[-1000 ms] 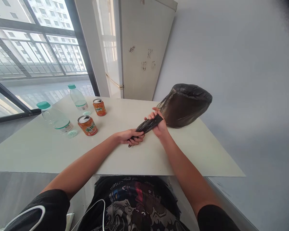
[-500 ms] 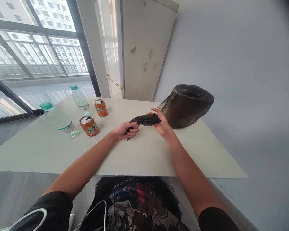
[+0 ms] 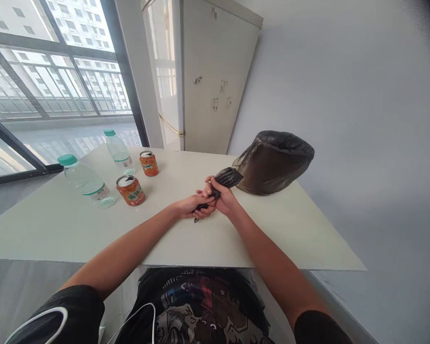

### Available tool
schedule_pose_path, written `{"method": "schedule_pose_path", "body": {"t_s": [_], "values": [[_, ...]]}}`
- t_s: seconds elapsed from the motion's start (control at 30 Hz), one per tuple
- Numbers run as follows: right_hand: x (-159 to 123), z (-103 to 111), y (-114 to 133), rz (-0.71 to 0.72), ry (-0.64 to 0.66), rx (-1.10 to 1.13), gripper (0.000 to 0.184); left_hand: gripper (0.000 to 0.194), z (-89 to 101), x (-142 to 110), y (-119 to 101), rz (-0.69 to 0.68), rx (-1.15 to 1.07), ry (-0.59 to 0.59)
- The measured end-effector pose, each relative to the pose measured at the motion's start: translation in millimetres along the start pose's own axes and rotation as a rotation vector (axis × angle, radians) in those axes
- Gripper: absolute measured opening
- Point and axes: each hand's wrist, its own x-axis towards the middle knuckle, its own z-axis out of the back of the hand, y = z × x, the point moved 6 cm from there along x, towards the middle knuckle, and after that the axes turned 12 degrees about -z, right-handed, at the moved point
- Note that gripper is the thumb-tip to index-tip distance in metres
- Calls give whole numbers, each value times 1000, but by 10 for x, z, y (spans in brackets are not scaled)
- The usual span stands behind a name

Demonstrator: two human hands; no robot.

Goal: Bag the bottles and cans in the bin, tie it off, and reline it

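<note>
A bunched black plastic bag (image 3: 229,177) is held above the front middle of the white table. My left hand (image 3: 195,205) is closed around its lower end, and a small tip pokes out below the fingers. Just above, my right hand (image 3: 222,195) grips the middle of the bundle, with the thumb laid over it. The two hands touch. The bag's upper end fans out past my right hand, toward a bin lined with a dark plastic bag (image 3: 272,165) that stands beyond it.
On the table (image 3: 157,239), to the left, stand two orange drink cans, a nearer can (image 3: 131,191) and a farther can (image 3: 149,163). Beside them are two clear green-capped bottles, a near bottle (image 3: 86,179) and a far bottle (image 3: 118,150). A fridge (image 3: 215,71) and a wall border the table.
My right hand has moved left and down along the bag and closed on it, now against my left hand. The bag's free end has swung upward.
</note>
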Motion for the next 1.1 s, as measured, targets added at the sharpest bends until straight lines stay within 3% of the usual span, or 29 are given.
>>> {"method": "schedule_pose_path", "body": {"t_s": [0.13, 0.33, 0.7, 0.83, 1.1], "values": [[38, 91, 46, 23, -71, 113, 26, 45, 41, -41, -8, 66, 33, -1], [-10, 176, 226, 113, -138, 200, 38, 45, 55, -61, 49, 110, 47, 39], [-157, 366, 476, 247, -336, 191, 52, 46, 62, -83, 134, 186, 87, 59], [-140, 428, 463, 209, -349, 203, 60, 51, 38, -66, 151, 195, 130, 60], [-127, 428, 433, 152, -258, 272, 70, 56, 63, -9, 99, 67, 134, -47]]}}
